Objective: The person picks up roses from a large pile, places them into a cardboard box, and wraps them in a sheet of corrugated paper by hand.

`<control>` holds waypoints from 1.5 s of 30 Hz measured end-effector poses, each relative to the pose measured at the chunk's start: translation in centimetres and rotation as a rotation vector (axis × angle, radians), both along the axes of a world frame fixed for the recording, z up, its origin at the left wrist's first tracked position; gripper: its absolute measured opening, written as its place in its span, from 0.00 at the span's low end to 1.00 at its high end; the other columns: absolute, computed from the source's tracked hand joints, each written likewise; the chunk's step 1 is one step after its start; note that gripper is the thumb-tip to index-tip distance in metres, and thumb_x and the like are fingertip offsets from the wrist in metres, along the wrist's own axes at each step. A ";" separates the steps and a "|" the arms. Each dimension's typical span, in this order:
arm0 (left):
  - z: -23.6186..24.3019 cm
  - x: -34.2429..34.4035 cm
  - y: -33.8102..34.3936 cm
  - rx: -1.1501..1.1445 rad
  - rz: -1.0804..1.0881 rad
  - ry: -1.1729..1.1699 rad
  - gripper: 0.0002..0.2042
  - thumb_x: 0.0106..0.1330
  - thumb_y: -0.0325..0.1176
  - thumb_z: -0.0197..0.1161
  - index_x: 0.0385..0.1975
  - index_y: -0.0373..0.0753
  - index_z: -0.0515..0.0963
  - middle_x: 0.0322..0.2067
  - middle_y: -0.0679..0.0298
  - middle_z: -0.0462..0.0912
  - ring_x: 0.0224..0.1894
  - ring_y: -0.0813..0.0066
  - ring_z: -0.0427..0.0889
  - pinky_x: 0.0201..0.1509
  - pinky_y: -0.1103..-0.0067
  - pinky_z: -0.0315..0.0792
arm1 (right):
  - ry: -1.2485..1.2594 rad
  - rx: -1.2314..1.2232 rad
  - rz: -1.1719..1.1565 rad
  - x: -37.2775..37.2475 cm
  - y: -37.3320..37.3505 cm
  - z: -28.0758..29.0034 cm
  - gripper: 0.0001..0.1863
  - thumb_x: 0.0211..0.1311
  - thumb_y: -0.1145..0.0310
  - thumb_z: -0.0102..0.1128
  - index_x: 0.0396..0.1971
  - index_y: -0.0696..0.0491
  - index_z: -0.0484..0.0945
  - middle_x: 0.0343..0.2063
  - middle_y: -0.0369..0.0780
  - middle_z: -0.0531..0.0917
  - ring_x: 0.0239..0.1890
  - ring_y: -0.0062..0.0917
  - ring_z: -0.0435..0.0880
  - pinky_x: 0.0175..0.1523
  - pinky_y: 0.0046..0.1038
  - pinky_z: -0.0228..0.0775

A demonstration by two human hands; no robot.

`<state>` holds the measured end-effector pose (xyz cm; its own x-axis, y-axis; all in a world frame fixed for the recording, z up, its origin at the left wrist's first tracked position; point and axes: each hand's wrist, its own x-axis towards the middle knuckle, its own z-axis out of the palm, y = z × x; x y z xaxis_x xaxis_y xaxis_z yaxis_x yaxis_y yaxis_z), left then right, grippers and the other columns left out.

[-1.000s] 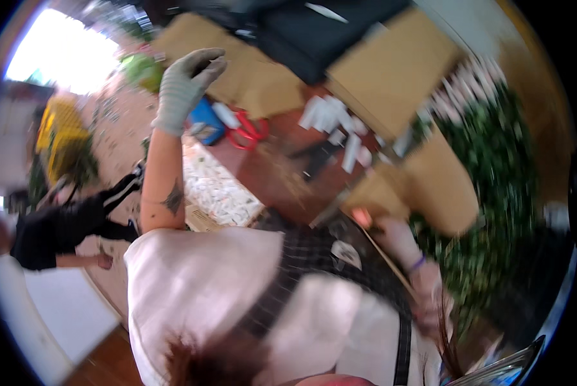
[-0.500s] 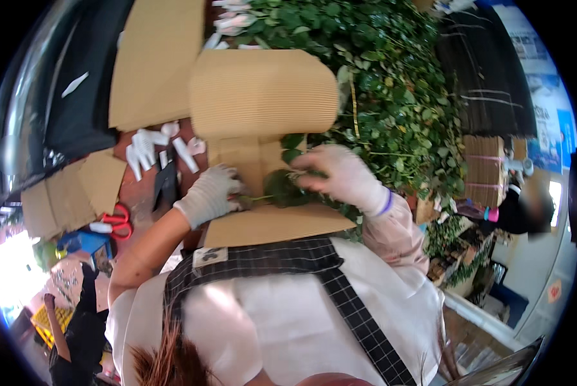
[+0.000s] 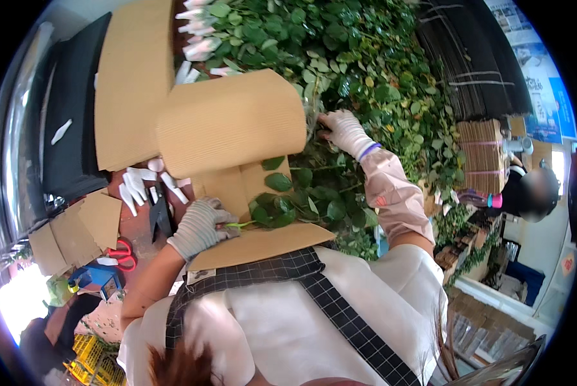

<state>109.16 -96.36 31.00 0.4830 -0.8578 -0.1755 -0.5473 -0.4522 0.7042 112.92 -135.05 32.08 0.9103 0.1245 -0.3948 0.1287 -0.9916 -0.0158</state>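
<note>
2 gloved hands (image 3: 199,226) (image 3: 345,133), leafy stems (image 3: 277,211), curved cardboard (image 3: 237,122)

The person's arms are spread unevenly, the left bent close to the body and the right reaching farther out. The left forearm (image 3: 148,276), bare, slants up and inward from the lower left to the left hand (image 3: 201,225), which wears a pale striped glove and sits low in front of the waist, back upward, its fingers (image 3: 221,217) curled inward. The right forearm (image 3: 397,193), in a loose pink sleeve with bare skin near the elbow, angles up and leftward. Beyond a purple-edged wrist, the gloved right hand (image 3: 345,132) points left, fingers bent; how tightly they close is hard to tell.
</note>
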 end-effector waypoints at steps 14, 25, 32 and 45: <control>1.7 0.0 0.2 0.059 -0.025 -0.142 0.17 0.47 0.47 0.65 0.36 0.48 0.81 0.28 0.57 0.75 0.33 0.58 0.75 0.36 0.66 0.70 | -0.828 0.134 -0.158 -6.3 -8.0 17.2 0.13 0.56 0.77 0.52 0.42 0.57 0.76 0.35 0.45 0.79 0.41 0.31 0.78 0.47 0.28 0.68; 9.5 1.9 -7.4 -1.236 0.351 0.824 0.27 0.50 0.28 0.66 0.52 0.39 0.66 0.42 0.62 0.74 0.40 0.71 0.75 0.46 0.78 0.69 | -0.702 0.455 0.242 -5.5 7.8 14.7 0.23 0.40 0.84 0.54 0.42 0.51 0.75 0.41 0.40 0.77 0.51 0.32 0.72 0.52 0.36 0.65; 11.2 1.0 -6.4 -1.010 0.310 -0.403 0.25 0.42 0.50 0.72 0.35 0.40 0.74 0.33 0.61 0.75 0.36 0.59 0.75 0.41 0.69 0.69 | -0.707 0.811 0.330 -6.4 15.6 13.1 0.28 0.36 0.76 0.62 0.46 0.53 0.72 0.43 0.45 0.76 0.48 0.42 0.74 0.54 0.38 0.63; 8.2 1.4 -5.3 -1.516 0.746 0.517 0.23 0.65 0.49 0.45 0.41 0.31 0.72 0.35 0.58 0.76 0.41 0.66 0.76 0.45 0.72 0.72 | -0.935 0.054 0.505 -6.7 13.8 18.5 0.17 0.40 0.70 0.60 0.37 0.48 0.76 0.29 0.35 0.77 0.35 0.30 0.76 0.42 0.33 0.68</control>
